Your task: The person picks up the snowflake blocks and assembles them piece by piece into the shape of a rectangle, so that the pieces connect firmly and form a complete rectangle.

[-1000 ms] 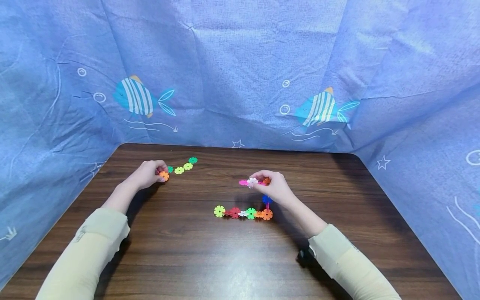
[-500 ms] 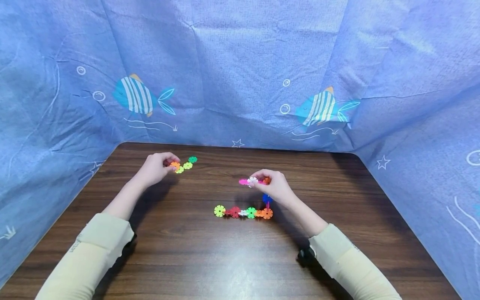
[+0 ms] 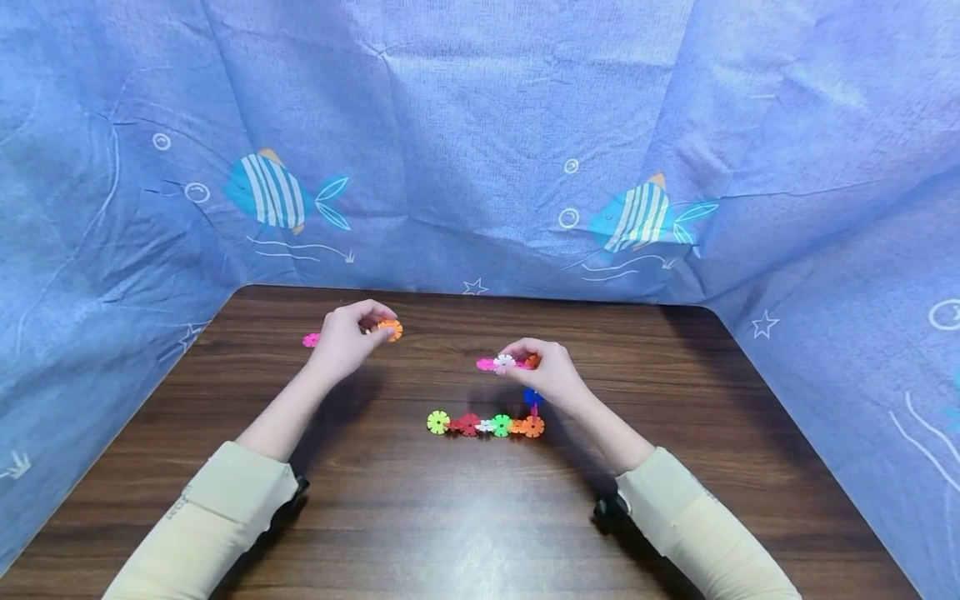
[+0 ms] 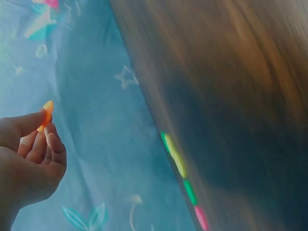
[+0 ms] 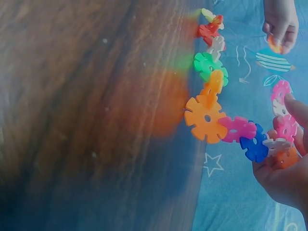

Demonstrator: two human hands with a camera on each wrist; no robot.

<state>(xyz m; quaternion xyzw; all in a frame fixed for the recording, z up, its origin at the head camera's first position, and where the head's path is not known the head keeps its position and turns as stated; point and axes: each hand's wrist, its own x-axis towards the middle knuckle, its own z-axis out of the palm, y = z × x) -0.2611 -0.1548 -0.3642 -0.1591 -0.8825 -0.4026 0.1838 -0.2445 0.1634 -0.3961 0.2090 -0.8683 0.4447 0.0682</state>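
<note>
One loose orange disc [image 3: 392, 328] sits pinched in the left grip [image 3: 343, 343], thumb against finger, looks raised off the tabletop [image 3: 360, 500], well left of the chain [image 5: 208, 120]. Right grip [image 3: 551, 371] pinches the chain near a white disc [image 3: 505, 362]; the pink end disc [image 3: 486, 364] sticks out past the fingertips, so I'd judge that the likely joint. To slot well: turn orange square to pink, notch to notch, push straight, no rocking. Brace close behind pink, else the push could pop a neighbouring joint. Hold orange by the far rim so the mating notch stays clear; left wrist view has it near edge-on, can't tell which notch is free. Keep the chain's long run slack, twist would load the joints. Discs look like thin moulded plastic: round, petal-like slotted rims, small centre hole. Probably stiff, bit of spring. Chain alternates face-on and edge-on pieces, bends into a C open to the left, yellow disc [image 3: 438, 422] at the near end. More loose discs [image 4: 179, 163], green, yellow and pink, lie in a row on the tabletop. Tabletop is dark wood grain with a glare patch; beyond it, creased blue cloth [image 3: 480, 167], fish print.
</note>
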